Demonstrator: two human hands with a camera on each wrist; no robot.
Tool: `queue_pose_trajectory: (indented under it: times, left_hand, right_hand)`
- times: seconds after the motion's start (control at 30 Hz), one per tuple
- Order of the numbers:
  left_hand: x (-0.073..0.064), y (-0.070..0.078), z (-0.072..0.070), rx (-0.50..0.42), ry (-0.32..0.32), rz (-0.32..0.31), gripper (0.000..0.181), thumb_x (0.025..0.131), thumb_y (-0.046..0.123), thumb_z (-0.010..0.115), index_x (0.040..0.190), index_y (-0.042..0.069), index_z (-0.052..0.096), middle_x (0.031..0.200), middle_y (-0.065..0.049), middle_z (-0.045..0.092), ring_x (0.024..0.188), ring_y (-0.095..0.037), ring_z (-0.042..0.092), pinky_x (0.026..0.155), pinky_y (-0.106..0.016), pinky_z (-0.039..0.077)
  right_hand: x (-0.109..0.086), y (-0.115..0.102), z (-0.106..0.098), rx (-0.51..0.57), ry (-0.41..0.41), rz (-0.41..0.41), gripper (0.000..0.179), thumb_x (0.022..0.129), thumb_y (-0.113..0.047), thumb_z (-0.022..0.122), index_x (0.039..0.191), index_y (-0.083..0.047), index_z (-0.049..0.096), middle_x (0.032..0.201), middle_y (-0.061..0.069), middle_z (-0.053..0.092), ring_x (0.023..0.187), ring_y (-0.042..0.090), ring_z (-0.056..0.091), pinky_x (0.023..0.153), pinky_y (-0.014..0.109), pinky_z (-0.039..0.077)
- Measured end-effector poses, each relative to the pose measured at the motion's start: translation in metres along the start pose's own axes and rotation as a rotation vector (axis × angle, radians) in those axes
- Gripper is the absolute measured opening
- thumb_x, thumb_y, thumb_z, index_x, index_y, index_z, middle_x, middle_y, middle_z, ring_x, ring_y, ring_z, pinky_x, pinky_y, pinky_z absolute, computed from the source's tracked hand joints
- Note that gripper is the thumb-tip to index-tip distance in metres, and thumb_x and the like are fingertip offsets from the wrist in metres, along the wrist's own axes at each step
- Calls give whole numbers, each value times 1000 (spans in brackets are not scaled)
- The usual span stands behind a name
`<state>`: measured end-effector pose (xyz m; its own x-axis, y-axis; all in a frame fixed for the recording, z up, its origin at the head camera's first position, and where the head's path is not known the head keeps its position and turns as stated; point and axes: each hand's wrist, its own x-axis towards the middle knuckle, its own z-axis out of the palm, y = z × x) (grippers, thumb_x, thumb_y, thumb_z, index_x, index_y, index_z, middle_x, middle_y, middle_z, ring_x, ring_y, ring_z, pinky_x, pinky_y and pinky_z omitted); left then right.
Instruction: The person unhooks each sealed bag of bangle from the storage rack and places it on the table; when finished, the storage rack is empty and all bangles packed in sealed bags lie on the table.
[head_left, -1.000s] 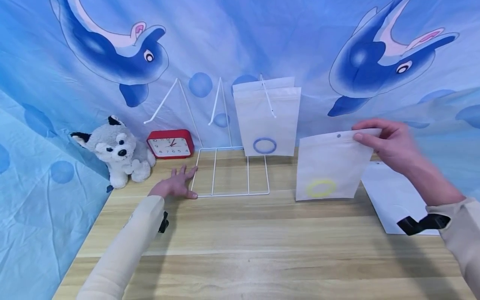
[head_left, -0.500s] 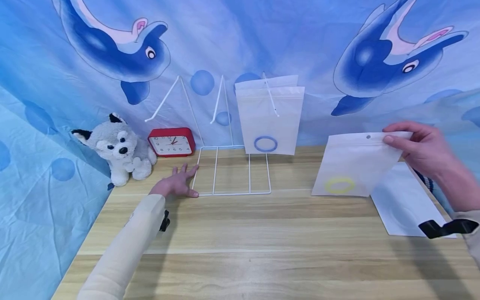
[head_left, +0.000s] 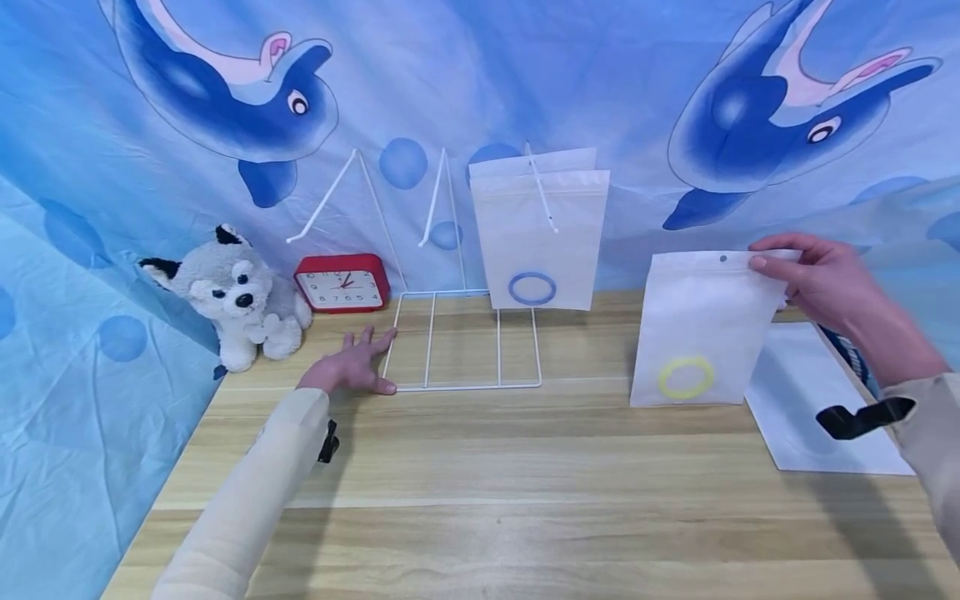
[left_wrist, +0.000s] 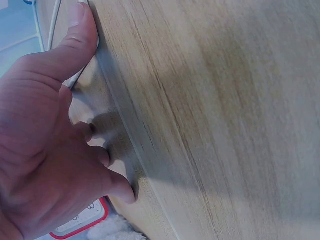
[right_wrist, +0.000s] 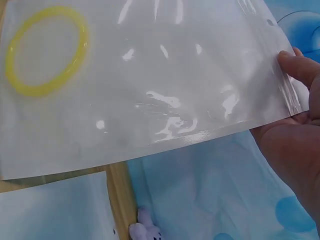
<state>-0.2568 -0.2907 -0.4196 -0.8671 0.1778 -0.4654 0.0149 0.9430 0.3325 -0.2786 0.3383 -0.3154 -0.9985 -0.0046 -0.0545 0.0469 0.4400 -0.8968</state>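
Note:
My right hand (head_left: 832, 287) pinches the top right corner of a white zip bag (head_left: 701, 312) between thumb and fingers. A yellow ring (head_left: 686, 378) shows near the bottom of this bag, and a small hanging hole is in its top strip. At the left, my left hand (head_left: 348, 367) rests with spread fingers at the left side of a white wire display rack (head_left: 465, 387). In the left wrist view its thumb (left_wrist: 80, 37) touches the rack's wire. Two white bags (head_left: 536, 233) hang on the rack's right hook, the front one with a blue ring (head_left: 532, 288) inside.
Two more hooks (head_left: 330, 196) rise from the rack at left and middle, with no bags on them. A red clock (head_left: 342, 284) and a husky plush (head_left: 236, 300) stand at the back left. Another white bag (head_left: 817, 408) lies on the table under my right arm.
My right hand moved right with the yellow-ring bag, then slightly back left and up. The bag now faces the head camera more squarely. My left hand stays in place.

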Motion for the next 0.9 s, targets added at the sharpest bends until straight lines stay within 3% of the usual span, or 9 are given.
queue_pose_trajectory:
  times: [0.23, 0.33, 0.47, 0.6, 0.77, 0.9]
  left_hand:
    - [2, 2, 0, -8, -6, 1, 109, 83, 41, 80, 162, 18, 8, 162, -27, -10, 142, -58, -14, 98, -85, 3]
    - [2, 1, 0, -6, -4, -7, 110, 83, 42, 81, 162, 19, 8, 162, -27, -10, 142, -57, -14, 98, -85, 3]
    - [2, 1, 0, 1, -4, -14, 111, 82, 43, 81, 162, 19, 8, 162, -27, -10, 142, -57, -13, 98, -85, 4]
    - [2, 1, 0, -3, -4, -9, 111, 83, 43, 81, 162, 19, 7, 162, -28, -10, 142, -57, -14, 98, -85, 4]
    - [3, 1, 0, -5, -3, -14, 112, 82, 44, 81, 162, 20, 7, 162, -27, -10, 142, -56, -14, 98, -85, 4]
    - [4, -1, 1, -2, -5, -17, 112, 82, 43, 81, 162, 20, 7, 162, -27, -11, 142, -57, -14, 99, -84, 4]
  right_hand:
    - [29, 7, 19, -19, -8, -21, 21, 90, -47, 70, 108, -39, 72, 112, -1, 48, 66, 12, 49, 52, 23, 43]
    - [40, 13, 28, -58, -27, -13, 30, 89, -52, 69, 113, -35, 71, 117, 1, 48, 77, 17, 47, 57, 22, 44]
    - [50, 22, 36, -97, -46, -7, 42, 90, -53, 67, 121, -26, 70, 130, 3, 49, 107, 22, 45, 73, 18, 50]
    - [56, 33, 40, -129, -53, 5, 45, 91, -52, 66, 124, -20, 69, 135, 11, 49, 115, 28, 44, 78, 21, 50]
    - [62, 45, 45, -68, -69, 34, 33, 92, -46, 69, 116, -25, 73, 139, 17, 46, 128, 37, 37, 105, 46, 42]
    - [66, 53, 49, -46, -88, 54, 38, 93, -44, 69, 120, -18, 70, 141, 22, 44, 131, 42, 35, 110, 58, 34]
